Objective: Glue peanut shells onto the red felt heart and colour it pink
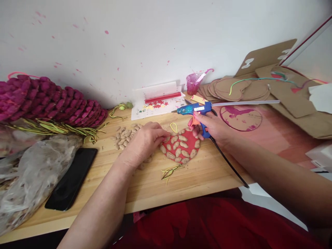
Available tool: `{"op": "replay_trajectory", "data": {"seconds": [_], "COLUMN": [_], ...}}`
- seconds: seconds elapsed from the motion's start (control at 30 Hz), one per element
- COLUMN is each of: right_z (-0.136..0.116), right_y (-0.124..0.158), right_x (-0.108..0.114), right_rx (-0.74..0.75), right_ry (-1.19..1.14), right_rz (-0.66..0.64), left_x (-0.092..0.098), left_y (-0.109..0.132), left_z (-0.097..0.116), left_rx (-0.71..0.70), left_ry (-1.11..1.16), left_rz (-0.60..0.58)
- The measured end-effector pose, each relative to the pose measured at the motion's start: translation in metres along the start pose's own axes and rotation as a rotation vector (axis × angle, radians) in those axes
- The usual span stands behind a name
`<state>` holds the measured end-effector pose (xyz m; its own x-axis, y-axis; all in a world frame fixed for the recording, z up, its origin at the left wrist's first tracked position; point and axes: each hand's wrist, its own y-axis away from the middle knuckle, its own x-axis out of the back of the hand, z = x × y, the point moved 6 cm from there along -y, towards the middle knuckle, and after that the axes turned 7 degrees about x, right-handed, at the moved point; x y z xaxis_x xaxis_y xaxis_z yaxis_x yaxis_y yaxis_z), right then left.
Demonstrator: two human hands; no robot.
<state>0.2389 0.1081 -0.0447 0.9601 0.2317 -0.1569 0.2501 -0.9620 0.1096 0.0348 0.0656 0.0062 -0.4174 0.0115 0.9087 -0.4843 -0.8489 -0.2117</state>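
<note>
My right hand [207, 124] is wrapped round the handle of a blue glue gun [193, 109] with an orange trigger. Its nozzle points left, and a long clear glue stick [246, 102] sticks out of the back. Below it a rounded red piece [173, 149] lies flat, covered with several peanuts [185, 153] and fitted with a yellow string loop [173, 127] at the top. My left hand [147, 140] reaches to its upper left edge, fingertips pinched on a peanut there. Loose peanuts [125, 137] are heaped beside and partly behind my left hand.
A black phone [71, 179] and a plastic bag [49, 166] lie at the left, below purple scalloped stacks [54, 100]. Star cutouts [158, 104] rest on paper at the back, near a pink-stained cup [192, 84]. Cardboard shapes [228, 89] fill the right. A black cord [229, 162] crosses the table edge.
</note>
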Motion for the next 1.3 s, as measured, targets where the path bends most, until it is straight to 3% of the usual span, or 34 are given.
{"op": "replay_trajectory", "data": {"seconds": [0.87,1.3], "right_z": [-0.002,0.005], "right_y": [0.002,-0.002], "right_x": [-0.003,0.001], "right_rx": [0.01,0.001], "right_ry": [-0.003,-0.007], "right_rz": [0.0,0.007], "left_x": [-0.013,-0.016], "left_y": [0.002,0.002], "left_z": [-0.002,-0.002], "left_rx": [0.06,0.062], "left_ry": [-0.102,-0.032], "left_rz": [-0.133,-0.149]}}
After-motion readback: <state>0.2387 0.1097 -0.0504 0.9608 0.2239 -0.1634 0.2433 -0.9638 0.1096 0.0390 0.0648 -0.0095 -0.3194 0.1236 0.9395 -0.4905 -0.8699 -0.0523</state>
